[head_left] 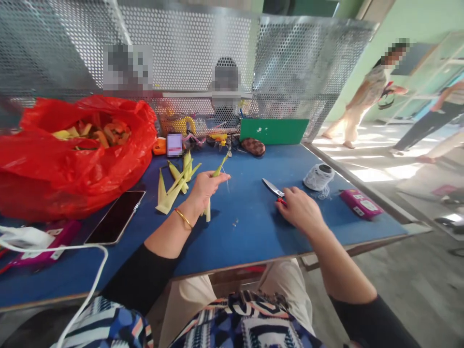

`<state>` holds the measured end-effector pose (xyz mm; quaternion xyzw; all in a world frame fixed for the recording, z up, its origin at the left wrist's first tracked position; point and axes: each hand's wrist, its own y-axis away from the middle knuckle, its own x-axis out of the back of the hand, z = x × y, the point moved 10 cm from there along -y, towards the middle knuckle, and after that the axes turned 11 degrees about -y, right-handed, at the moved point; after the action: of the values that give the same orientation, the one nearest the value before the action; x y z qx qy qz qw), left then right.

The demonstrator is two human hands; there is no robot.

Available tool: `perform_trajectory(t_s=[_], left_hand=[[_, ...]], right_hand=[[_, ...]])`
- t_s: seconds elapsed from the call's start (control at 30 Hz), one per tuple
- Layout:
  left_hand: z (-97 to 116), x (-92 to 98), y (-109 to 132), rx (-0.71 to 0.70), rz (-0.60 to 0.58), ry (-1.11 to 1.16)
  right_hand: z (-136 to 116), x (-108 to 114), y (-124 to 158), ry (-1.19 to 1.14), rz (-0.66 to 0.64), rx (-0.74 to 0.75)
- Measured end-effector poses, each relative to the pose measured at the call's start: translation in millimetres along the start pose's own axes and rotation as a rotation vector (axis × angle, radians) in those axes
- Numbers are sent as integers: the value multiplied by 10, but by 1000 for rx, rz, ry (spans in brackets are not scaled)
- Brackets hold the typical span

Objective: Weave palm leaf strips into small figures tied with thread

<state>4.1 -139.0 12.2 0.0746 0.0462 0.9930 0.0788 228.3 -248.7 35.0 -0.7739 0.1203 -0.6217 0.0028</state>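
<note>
My left hand [207, 189], with a gold bangle on the wrist, is closed around a pale green husk-like leaf [219, 169]. Its narrow tip sticks up past my thumb and its wider end hangs below my fingers. A thin white thread shows by the tip. To the left, several similar pale leaves [170, 199] lie in a loose pile on the blue table. Over on the right, my right hand [300, 207] is closed on scissors [273, 187] with red handles, their blades pointing away and left. The handles are mostly hidden under my fingers.
A white thread spool [319, 178] and a purple packet [360, 204] are at right. A red plastic bag [79, 179] bulges at left near a dark phone [116, 217] and white cable [97, 278]. Behind are a green board [274, 131] and perforated metal screen [188, 43]. People walk at right.
</note>
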Motion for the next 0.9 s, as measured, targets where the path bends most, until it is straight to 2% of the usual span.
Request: perform_trajectory(t_s=[0.03, 0.1, 0.23, 0.3, 0.37, 0.43, 0.5, 0.57, 0.67, 0.73, 0.8, 0.9], left_hand=[[24, 33, -6, -21, 26, -25], [61, 81, -7, -56, 68, -76], [82, 107, 6, -100, 107, -161], [111, 117, 8, -149, 124, -195], [153, 137, 8, -210, 148, -233], [182, 168, 5, -251, 185, -288], [191, 197, 0, -264, 219, -342], [196, 219, 1, -269, 247, -361], [208, 252, 19, -268, 285, -332], [213, 270, 36, -255, 306, -320], [217, 281, 51, -241, 319, -322], [236, 297, 70, -241, 336, -340]], right_hand=[[185, -8, 52, 96, -50, -83], [384, -51, 92, 173, -131, -120], [485, -111, -24, 124, -162, -101], [513, -107, -59, -82, -123, -149], [491, -152, -17, -499, -97, -208], [296, -284, 91, -1052, -163, -217], [-99, -370, 233, -1567, -320, -145], [-473, -390, 371, -1867, -471, -100], [-908, -414, 520, -2080, -707, -94], [-1091, -412, 575, -2161, -837, -74], [-1185, -419, 604, -2205, -921, -54], [-1230, -457, 627, -2220, -977, -43]])
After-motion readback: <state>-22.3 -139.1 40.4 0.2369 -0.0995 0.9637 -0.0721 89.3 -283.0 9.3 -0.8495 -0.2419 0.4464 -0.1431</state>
